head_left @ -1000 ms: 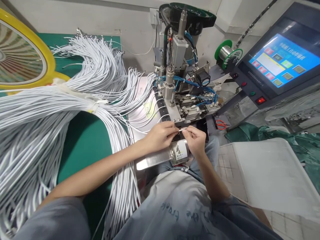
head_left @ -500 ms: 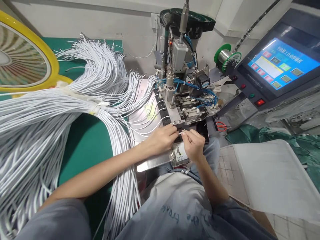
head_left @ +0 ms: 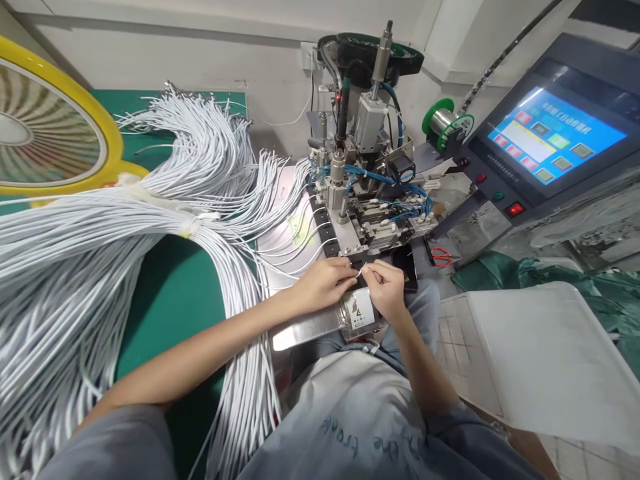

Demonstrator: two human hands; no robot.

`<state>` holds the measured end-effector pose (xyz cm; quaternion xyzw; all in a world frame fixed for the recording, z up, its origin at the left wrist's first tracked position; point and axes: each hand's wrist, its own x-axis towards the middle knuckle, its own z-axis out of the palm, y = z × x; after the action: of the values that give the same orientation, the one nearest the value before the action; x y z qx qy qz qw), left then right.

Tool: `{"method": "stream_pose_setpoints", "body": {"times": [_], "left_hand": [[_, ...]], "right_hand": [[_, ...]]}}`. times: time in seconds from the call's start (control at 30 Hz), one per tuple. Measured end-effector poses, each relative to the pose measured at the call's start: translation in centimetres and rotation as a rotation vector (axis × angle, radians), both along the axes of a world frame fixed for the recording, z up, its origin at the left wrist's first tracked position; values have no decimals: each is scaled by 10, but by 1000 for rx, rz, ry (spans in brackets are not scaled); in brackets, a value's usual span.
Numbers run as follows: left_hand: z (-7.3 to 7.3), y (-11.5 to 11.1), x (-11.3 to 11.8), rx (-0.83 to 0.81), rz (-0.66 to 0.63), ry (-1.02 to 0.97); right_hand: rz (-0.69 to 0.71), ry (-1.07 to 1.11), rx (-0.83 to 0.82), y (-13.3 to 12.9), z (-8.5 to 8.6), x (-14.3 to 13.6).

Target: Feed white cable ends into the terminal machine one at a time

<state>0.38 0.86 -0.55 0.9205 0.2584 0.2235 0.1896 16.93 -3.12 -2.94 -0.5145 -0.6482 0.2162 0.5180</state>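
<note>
My left hand (head_left: 327, 283) is closed around a white cable (head_left: 359, 273) near its end, in front of the machine (head_left: 345, 230). Facing it, my right hand (head_left: 385, 285) pinches the tip of the same cable between thumb and forefinger; the fingers hide the exact end. Several white cables (head_left: 295, 253) curve from the large bundle (head_left: 200, 220) to the dark slotted rail (head_left: 320, 220) at the machine's left side. Below my hands a metal plate (head_left: 305, 328) and a labelled box (head_left: 361, 310) stand at the machine's front.
A yellow fan (head_left: 113, 133) is at the left on the green table mat (head_left: 175, 287). On the right are a touchscreen panel (head_left: 560, 137), a solder wire spool (head_left: 443, 123), orange-handled scissors (head_left: 441, 257) and a translucent plastic bin (head_left: 545, 353).
My view has tilted slightly, so the machine sits lower in the picture. Both hands stay together at the cable end, with only small finger shifts; a little more cable shows between them.
</note>
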Motion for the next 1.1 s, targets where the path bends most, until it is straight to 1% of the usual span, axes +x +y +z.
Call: {"method": "stream_pose_setpoints", "body": {"times": [0.07,0.13,0.23,0.33,0.43,0.53,0.77,0.93,1.1], "left_hand": [[-3,3,0,-33,-53,79],[-7,4,0,-15,-42,193],[-11,4,1,40,-4,356],[-11,3,2,84,-8,457],[-8,2,2,84,-4,498],[-6,1,2,66,-6,493],[-10,0,0,159,-29,489],[-12,0,0,162,-16,510],[-7,-1,0,150,-2,546]], "right_hand": [[8,-10,-76,1,-10,7],[26,20,-182,3,-21,16],[40,157,-344,7,-35,24],[61,280,-465,11,-42,23],[70,324,-515,14,-43,18],[71,339,-545,16,-43,16],[98,336,-594,20,-44,18],[86,375,-624,21,-46,17],[104,410,-700,22,-47,18]]}}
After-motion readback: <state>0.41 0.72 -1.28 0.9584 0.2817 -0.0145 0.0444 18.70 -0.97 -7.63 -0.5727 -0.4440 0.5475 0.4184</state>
